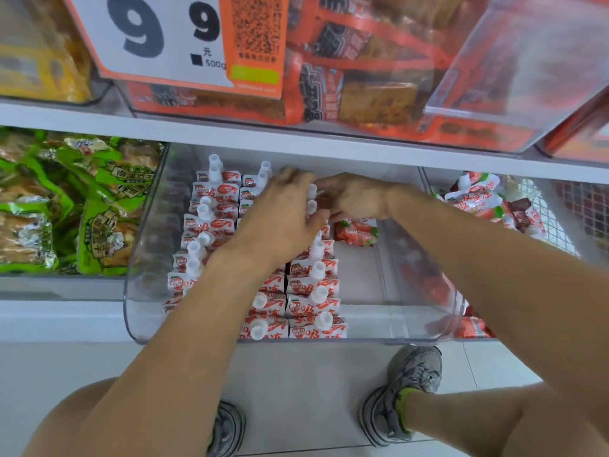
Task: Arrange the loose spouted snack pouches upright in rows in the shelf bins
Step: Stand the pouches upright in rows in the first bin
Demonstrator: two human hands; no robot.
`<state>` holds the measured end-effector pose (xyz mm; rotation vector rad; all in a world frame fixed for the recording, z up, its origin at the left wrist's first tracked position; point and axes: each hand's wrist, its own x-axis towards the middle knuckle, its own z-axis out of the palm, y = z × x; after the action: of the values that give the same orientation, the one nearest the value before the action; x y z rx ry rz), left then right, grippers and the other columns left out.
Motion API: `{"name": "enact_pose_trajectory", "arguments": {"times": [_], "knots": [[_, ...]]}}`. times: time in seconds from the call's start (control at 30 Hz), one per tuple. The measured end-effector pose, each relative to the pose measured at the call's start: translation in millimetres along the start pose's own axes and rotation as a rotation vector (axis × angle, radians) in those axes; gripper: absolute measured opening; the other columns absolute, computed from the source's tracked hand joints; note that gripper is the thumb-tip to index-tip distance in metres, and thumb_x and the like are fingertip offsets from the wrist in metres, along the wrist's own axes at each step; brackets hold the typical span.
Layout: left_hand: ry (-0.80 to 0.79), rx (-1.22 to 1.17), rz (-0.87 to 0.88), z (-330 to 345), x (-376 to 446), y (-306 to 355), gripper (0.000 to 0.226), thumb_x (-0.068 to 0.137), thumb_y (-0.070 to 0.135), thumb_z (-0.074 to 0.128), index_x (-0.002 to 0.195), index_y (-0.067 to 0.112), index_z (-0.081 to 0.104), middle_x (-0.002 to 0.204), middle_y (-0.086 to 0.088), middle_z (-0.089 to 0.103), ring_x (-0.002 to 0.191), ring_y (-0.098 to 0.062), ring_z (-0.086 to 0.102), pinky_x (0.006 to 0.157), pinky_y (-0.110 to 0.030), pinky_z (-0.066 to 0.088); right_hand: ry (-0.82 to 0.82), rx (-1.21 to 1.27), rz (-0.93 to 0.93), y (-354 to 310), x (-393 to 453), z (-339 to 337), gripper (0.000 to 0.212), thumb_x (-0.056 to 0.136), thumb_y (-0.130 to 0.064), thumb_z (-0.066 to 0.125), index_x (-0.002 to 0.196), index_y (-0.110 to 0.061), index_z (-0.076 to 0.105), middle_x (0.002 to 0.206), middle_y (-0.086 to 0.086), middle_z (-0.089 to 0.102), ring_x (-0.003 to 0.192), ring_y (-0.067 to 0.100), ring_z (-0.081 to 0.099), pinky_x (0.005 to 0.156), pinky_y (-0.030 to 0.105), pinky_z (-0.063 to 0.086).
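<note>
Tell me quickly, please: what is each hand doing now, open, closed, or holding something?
Left hand: fingers spread flat over the upright pouches, open.
Right hand: blurred at the row's back end; grip cannot be told.

The bin is clear, glossy hard plastic with smooth, rounded walls. The spouted pouches look like shiny printed film, each topped with a matt white plastic cap. The green packs to the left are crinkled foil-like film that catches the light. The shelf is smooth and white with a dull sheen. The price sign looks like matt printed card. The floor is pale, smooth tile.
</note>
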<state>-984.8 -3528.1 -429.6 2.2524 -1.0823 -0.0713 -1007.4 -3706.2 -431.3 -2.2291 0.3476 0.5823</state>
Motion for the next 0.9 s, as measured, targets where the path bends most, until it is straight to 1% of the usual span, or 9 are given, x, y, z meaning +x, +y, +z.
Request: {"name": "enact_pose_trajectory", "arguments": {"times": [0.1,0.23,0.33,0.4,0.53,0.63,0.73,0.83,0.9], "knots": [[-0.082,0.014,-0.036,17.7,3.5,7.2,0.063,0.090,0.039,0.059,0.144,0.015,0.035,0.146,-0.012,0.038,0.133,-0.030,0.039,0.107,-0.042,0.038,0.005,-0.170,-0.017,-5.0,-5.3,3.7,0.054,0.083,0.010,0.047,0.124,-0.021,0.061,0.129,0.002,0.063,0.120,0.020,0.059,0.105,0.042,0.047],[-0.141,0.094,-0.045,22.9,7.7,13.2,0.057,0.089,0.040,0.060,0.137,0.016,0.038,0.128,-0.011,0.053,0.115,-0.030,0.055,0.094,-0.044,0.047,0.105,-0.373,-0.003,-11.5,-18.1,4.8,0.047,0.089,0.006,0.049,0.130,-0.015,0.058,0.132,0.006,0.060,0.112,0.021,0.057,0.096,0.034,0.048],[-0.174,0.043,-0.043,19.6,8.3,15.0,0.059,0.089,0.039,0.061,0.138,0.015,0.039,0.124,-0.011,0.055,0.111,-0.029,0.056,0.089,-0.041,0.049,0.210,-0.495,0.000,-4.8,-24.5,-2.4,0.060,0.090,0.000,0.055,0.145,-0.020,0.044,0.150,0.003,0.044,0.135,0.022,0.043,0.110,0.031,0.037],[-0.199,0.068,-0.046,18.9,8.2,12.9,0.052,0.089,0.040,0.061,0.130,0.010,0.050,0.120,-0.011,0.056,0.110,-0.028,0.056,0.089,-0.040,0.049,0.215,-0.619,0.039,1.9,-30.7,-13.0,0.066,0.090,-0.005,0.059,0.149,-0.020,0.037,0.154,0.005,0.037,0.141,0.022,0.035,0.112,0.027,0.031],[-0.241,0.063,-0.050,16.2,7.9,8.7,0.049,0.088,0.042,0.062,0.124,0.009,0.055,0.120,-0.010,0.056,0.111,-0.026,0.055,0.092,-0.041,0.048,0.069,-0.857,0.141,5.4,-38.3,-19.5,0.092,0.070,-0.041,0.084,0.147,-0.020,0.038,0.143,0.006,0.048,0.128,0.026,0.047,0.099,0.032,0.043],[-0.250,0.047,-0.048,13.6,6.0,7.9,0.051,0.088,0.042,0.062,0.129,0.011,0.053,0.124,-0.008,0.055,0.113,-0.025,0.054,0.093,-0.039,0.046,-0.025,-0.929,0.178,8.9,-31.5,-4.8,0.118,0.047,-0.061,0.089,0.145,-0.026,0.033,0.130,-0.002,0.051,0.116,0.027,0.056,0.087,0.037,0.049],[-0.256,0.039,-0.046,11.5,5.3,7.0,0.053,0.089,0.043,0.061,0.131,0.013,0.052,0.125,-0.007,0.055,0.114,-0.024,0.053,0.094,-0.037,0.045,0.031,-0.901,0.115,20.0,-23.0,2.1,0.110,0.046,-0.049,0.093,0.136,-0.021,0.037,0.108,-0.002,0.045,0.101,0.028,0.059,0.074,0.036,0.050],[-0.274,0.013,-0.053,8.9,5.1,6.2,0.052,0.088,0.044,0.062,0.129,0.012,0.054,0.123,-0.007,0.056,0.113,-0.023,0.054,0.094,-0.037,0.046,0.086,-0.865,0.077,22.3,-20.0,-1.4,0.085,0.057,-0.031,0.090,0.129,-0.017,0.045,0.109,0.007,0.056,0.095,0.029,0.060,0.078,0.041,0.055],[-0.285,0.000,-0.053,6.5,4.2,7.3,0.052,0.088,0.044,0.062,0.129,0.012,0.054,0.124,-0.007,0.056,0.113,-0.023,0.054,0.094,-0.035,0.045,0.092,-0.816,0.096,23.2,-19.5,-4.0,0.085,0.060,-0.026,0.086,0.133,-0.014,0.044,0.113,0.011,0.059,0.099,0.030,0.059,0.081,0.040,0.056]]}}
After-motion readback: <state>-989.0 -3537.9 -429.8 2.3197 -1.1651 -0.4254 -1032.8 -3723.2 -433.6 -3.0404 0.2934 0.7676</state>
